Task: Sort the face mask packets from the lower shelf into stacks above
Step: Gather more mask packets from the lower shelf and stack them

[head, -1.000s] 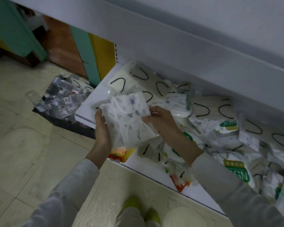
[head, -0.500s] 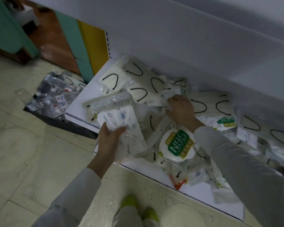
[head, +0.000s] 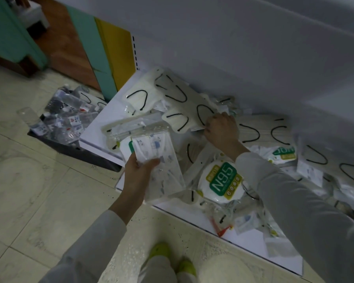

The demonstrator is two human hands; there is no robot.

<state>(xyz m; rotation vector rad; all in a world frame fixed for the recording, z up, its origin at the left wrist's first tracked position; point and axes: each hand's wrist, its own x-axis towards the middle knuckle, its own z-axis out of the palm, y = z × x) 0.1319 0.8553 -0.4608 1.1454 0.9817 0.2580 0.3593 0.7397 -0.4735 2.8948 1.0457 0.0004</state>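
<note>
Left hand (head: 140, 172) grips a stack of printed mask packets (head: 164, 160), thumb on top, over the front-left corner of the lower shelf (head: 94, 139). Right hand (head: 222, 129) is further back, fingers curled at the edge of a black-loop mask packet (head: 182, 107); can't tell if it's actually gripping. N95 packet (head: 221, 180) lies in the loose pile between the arms. Bin of packets (head: 63, 123) on the floor, left of the shelf.
</note>
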